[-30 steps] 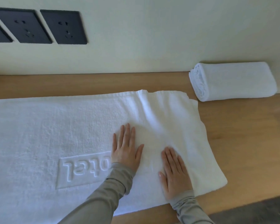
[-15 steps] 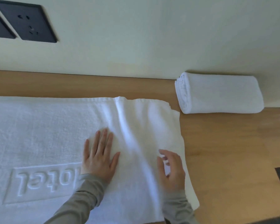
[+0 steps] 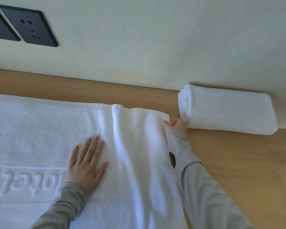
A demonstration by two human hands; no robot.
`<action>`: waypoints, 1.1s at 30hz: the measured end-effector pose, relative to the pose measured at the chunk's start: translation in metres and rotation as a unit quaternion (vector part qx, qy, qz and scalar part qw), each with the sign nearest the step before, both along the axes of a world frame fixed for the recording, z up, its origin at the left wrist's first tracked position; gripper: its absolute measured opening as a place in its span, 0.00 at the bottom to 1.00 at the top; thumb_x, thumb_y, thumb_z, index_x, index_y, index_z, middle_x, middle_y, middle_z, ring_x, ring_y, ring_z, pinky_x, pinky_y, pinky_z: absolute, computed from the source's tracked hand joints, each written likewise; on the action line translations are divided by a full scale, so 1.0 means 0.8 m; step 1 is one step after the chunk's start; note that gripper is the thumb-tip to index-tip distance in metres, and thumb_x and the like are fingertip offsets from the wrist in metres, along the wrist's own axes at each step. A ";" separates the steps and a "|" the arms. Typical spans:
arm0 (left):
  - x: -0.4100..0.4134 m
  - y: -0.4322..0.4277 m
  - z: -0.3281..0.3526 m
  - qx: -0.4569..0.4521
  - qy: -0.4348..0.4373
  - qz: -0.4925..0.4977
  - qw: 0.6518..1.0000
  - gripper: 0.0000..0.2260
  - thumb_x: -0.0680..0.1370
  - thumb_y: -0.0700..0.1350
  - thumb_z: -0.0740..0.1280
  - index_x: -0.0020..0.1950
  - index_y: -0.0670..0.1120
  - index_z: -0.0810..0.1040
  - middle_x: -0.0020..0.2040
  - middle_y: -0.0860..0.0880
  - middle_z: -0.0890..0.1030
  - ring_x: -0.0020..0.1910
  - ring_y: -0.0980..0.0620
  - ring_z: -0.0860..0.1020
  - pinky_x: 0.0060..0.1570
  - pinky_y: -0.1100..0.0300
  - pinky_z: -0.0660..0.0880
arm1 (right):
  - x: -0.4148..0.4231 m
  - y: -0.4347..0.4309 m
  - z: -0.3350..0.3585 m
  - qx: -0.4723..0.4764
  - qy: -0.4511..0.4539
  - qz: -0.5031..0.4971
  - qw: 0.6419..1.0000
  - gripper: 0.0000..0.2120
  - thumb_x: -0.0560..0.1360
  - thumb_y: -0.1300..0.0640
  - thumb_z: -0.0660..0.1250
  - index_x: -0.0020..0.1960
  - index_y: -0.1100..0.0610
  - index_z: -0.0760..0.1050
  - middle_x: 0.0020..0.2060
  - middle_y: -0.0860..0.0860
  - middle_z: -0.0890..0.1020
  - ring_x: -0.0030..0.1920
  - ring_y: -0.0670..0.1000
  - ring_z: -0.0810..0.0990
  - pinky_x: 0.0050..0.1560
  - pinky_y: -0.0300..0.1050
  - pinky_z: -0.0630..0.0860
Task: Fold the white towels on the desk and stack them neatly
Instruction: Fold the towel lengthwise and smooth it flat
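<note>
Nearest, left hand (image 3: 87, 164) lies flat at 7 o'clock, fingers spread, palm pressing the spread white towel (image 3: 40, 129) beside its embossed lettering. Right hand (image 3: 176, 125), just off centre toward 4 o'clock, fingers curled, pinches the towel's far right corner. Towel covers the wooden desk (image 3: 229, 162) from left edge to middle, creased between the hands. Folded white towel (image 3: 229, 111) at 3 o'clock against the pale wall (image 3: 155, 47), just beside the right hand; contact unclear. Dark sockets (image 3: 28, 26) at 10 o'clock.

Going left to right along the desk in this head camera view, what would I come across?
Raised lettering on the spread towel → left hand, flat on that towel → right hand, pinching its far corner → folded towel by the wall.
</note>
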State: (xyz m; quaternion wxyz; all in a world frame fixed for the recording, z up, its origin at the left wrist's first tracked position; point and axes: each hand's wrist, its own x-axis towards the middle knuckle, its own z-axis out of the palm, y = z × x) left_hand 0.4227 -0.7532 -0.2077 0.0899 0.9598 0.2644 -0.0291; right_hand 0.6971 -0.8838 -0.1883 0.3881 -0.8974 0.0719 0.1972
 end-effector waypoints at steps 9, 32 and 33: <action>0.000 0.002 0.001 -0.011 -0.014 0.005 1.000 0.29 0.79 0.60 0.42 0.74 0.46 0.62 0.74 0.47 0.62 0.74 0.50 0.57 0.72 0.47 0.53 | 0.021 0.003 -0.005 -0.115 -0.028 0.038 0.992 0.07 0.76 0.57 0.63 0.49 0.60 0.73 0.42 0.53 0.75 0.42 0.53 0.74 0.42 0.44 0.70; -0.003 0.006 -0.003 -0.025 -0.033 -0.005 0.999 0.29 0.79 0.59 0.43 0.73 0.45 0.63 0.74 0.47 0.62 0.74 0.50 0.57 0.72 0.46 0.53 | 0.011 0.023 0.015 -0.076 0.036 0.016 0.996 0.10 0.74 0.53 0.64 0.37 0.56 0.71 0.30 0.49 0.73 0.31 0.48 0.71 0.29 0.38 0.64; -0.003 0.006 -0.003 -0.025 -0.033 -0.006 0.999 0.29 0.79 0.59 0.43 0.73 0.45 0.63 0.74 0.47 0.62 0.74 0.49 0.57 0.72 0.46 0.53 | 0.013 0.024 0.018 -0.083 0.045 0.013 0.995 0.13 0.74 0.52 0.64 0.33 0.56 0.69 0.28 0.48 0.71 0.29 0.46 0.69 0.27 0.38 0.62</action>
